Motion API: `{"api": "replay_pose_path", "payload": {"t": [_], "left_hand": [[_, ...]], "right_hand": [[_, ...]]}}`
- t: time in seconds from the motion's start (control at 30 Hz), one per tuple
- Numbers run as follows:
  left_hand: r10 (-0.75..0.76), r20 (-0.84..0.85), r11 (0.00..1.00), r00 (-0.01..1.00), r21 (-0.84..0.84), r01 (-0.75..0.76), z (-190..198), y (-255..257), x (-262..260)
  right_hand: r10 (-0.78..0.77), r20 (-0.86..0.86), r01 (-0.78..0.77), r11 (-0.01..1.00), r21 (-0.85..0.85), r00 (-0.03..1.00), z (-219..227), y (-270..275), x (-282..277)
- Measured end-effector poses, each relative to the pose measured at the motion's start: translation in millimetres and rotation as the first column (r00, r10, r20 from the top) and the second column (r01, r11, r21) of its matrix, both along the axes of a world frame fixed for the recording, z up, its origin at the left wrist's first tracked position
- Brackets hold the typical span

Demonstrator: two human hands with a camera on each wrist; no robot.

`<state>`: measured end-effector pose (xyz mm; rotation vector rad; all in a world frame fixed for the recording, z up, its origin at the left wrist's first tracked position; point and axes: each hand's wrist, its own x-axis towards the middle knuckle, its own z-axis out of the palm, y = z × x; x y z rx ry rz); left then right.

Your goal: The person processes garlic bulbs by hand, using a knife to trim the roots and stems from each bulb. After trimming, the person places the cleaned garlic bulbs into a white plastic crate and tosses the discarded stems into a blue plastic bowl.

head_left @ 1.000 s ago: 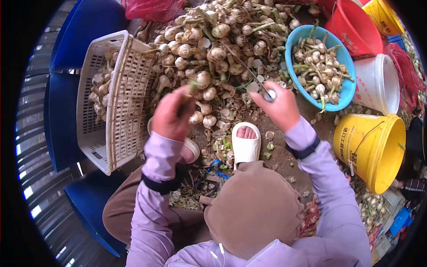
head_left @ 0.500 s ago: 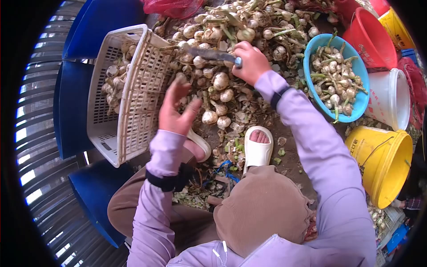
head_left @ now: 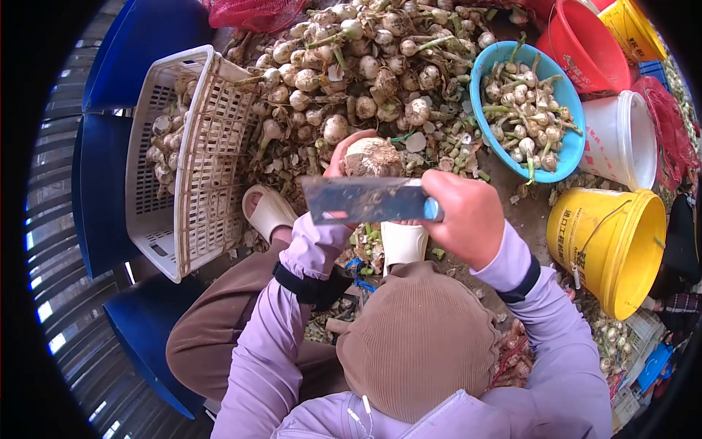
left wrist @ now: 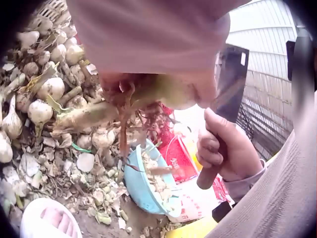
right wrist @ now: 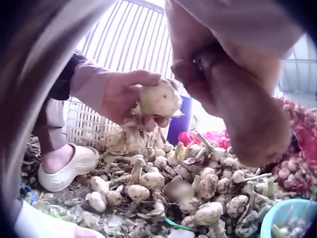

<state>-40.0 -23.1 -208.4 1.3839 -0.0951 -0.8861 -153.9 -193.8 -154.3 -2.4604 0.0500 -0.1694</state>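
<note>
The left hand (right wrist: 121, 96) is clamped round a large garlic bulb (head_left: 373, 158), thumb on one side and fingers on the other, with the rough, brownish root face turned up. Stalk (left wrist: 86, 118) pokes out below that grip. The right hand (head_left: 468, 216) is closed round the handle (left wrist: 210, 173) of a broad knife (head_left: 373, 201), whose blade lies across on the near side of the held bulb; whether the edge touches it cannot be told.

Using the blade well seems to call for a firm hold low on the bulb, thumb and fingertips well below the root face, the blade level, and short, controlled strokes. A slip would probably run toward the left hand's fingers. Beyond the grip spreads the garlic pile (head_left: 365, 69); a white crate (head_left: 219, 146) stands left of it, a blue basin (head_left: 476, 99) right.
</note>
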Motion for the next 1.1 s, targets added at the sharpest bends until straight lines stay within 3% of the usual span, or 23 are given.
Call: {"api": "replay_pose_path", "payload": {"t": [0.23,0.27,0.33,0.4,0.53,0.57,0.6,0.63,0.67,0.73,0.77,0.8,0.83,0.87,0.93,0.97,1.0,1.07,1.1], "left_hand": [[0.086,0.132,0.996,0.987,-0.049,-0.08,6.1,-2.5,-2.7],[0.054,0.296,0.998,0.954,0.013,-0.06,2.6,-2.1,-4.5],[-0.046,0.589,0.99,0.807,0.136,-0.044,-5.0,-2.8,-9.0],[-0.171,0.806,0.966,0.566,0.251,-0.065,-9.1,-4.2,-10.5],[-0.227,0.776,0.972,0.588,0.216,0.09,5.3,-1.1,-9.6],[-0.174,0.63,0.981,0.757,0.18,0.076,14.6,-2.1,-12.2],[-0.176,0.63,0.981,0.756,0.181,0.078,23.4,0.3,-15.4],[-0.13,0.487,0.99,0.864,0.105,0.09,32.6,5.9,-17.9],[-0.097,0.325,0.995,0.941,0.032,0.091,44.2,11.9,-19.4],[-0.279,0.583,0.96,0.763,0.156,0.231,66.7,24.6,-15.5],[-0.128,0.4,0.99,0.907,0.105,0.094,59.6,29.4,-13.4],[-0.004,0.165,0.998,0.986,0.062,-0.006,45.5,25.6,-13.6],[-0.076,0.324,0.986,0.943,0.164,0.023,36.5,23.9,-6.1],[-0.08,0.355,0.989,0.931,0.146,0.03,34.1,15.2,-5.4],[-0.232,0.543,0.962,0.807,0.25,0.108,9.2,16.8,-5.2],[-0.334,0.735,0.933,0.591,0.347,0.096,14.3,6.7,-4.1],[-0.297,0.552,0.953,0.779,0.227,0.202,22.5,-5.3,-10.2],[-0.172,0.743,0.985,0.647,0.151,0.088,21.1,-1.9,-8.9],[-0.17,0.745,0.985,0.645,0.151,0.085,17.1,5.2,-3.9]], "right_hand": [[0.016,0.026,-0.013,0.994,-0.113,1.0,0.9,5.8,8.0],[0.016,0.023,-0.014,0.994,-0.109,1.0,-0.7,5.3,8.5],[-0.022,0.069,0.029,0.994,-0.109,0.997,-4.1,0.3,9.1],[-0.034,0.068,0.041,0.995,-0.096,0.997,-12.2,-2.3,8.3],[-0.052,0.071,0.054,0.998,-0.028,0.996,-26.9,-6.2,4.2],[-0.053,0.07,0.055,0.998,-0.026,0.996,-30.5,-7.4,3.8],[-0.068,0.096,0.071,0.997,-0.033,0.993,-34.5,-9.4,4.0],[-0.082,0.124,0.088,0.995,-0.039,0.989,-39.7,-13.1,5.8],[-0.193,-0.005,0.192,0.976,-0.101,0.981,-51.8,-31.1,4.9],[-0.332,-0.179,0.329,0.943,-0.048,0.926,-69.6,-67.3,-1.7],[-0.314,-0.036,0.316,0.942,0.114,0.949,-51.3,-53.9,0.3],[-0.269,-0.028,0.27,0.954,0.131,0.963,-34.4,-38.6,-0.8],[-0.229,0.041,0.211,0.943,0.259,0.973,-29.8,-28.5,2.1],[-0.197,-0.054,0.203,0.917,0.342,0.979,-15.2,-17.6,7.0],[-0.083,0.252,-0.023,0.92,0.392,0.964,-7.2,-0.3,23.7],[-0.029,0.268,-0.058,0.949,0.311,0.963,-6.7,5.9,29.9],[0.022,0.279,-0.087,0.971,0.222,0.96,-7.7,8.2,34.0],[-0.016,0.292,-0.061,0.966,0.252,0.956,-12.2,4.0,38.1],[-0.043,0.302,-0.013,0.983,0.181,0.953,-11.8,-2.1,37.6]]}}
